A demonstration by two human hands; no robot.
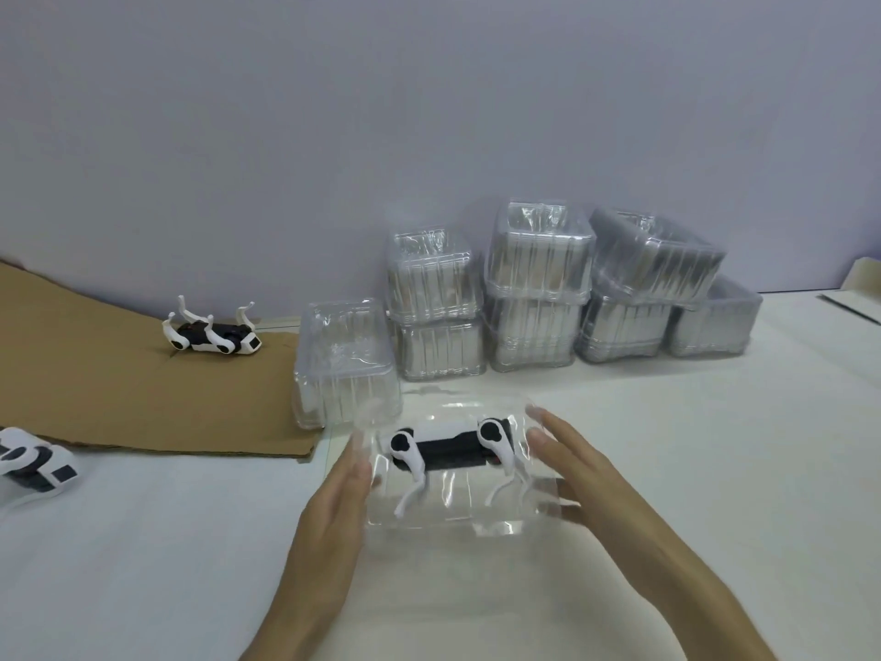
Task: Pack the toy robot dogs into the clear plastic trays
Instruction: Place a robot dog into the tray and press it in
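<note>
A clear thin-walled plastic tray [443,508] is being held between both hands near the centre of the white table [715,469], with a white-and-black toy robot dog [453,450] seated inside it, legs pointing toward the near edge. The left hand [329,512] is being pressed flat against the tray's left wall, fingers extended; the right hand [572,469] is being wrapped around the right wall, fingertips seen through the plastic. Both hands are grasping the tray, not clenched. Whether a lid is being fitted cannot be told, since the plastic is too transparent and blurred. One dog is judged as packed or nearly so. Left to do: a second white-and-black toy dog [210,333] is lying on its back, legs up, on the brown cardboard sheet [119,403] at far left, and part of a third white-and-black toy [33,462] is being cut off by the left frame edge. Just far-left of the held tray, an empty-looking clear tray stack [345,362] is standing at the cardboard's right edge. Behind it, against the pale wall [429,112], more nested clear tray stacks [572,288] are being kept two tiers high, one at top right tilted. Supply of trays is judged ample; at least two dogs are remaining. Progress is judged as early to middling, as no finished packs are being shown anywhere else in view.
</note>
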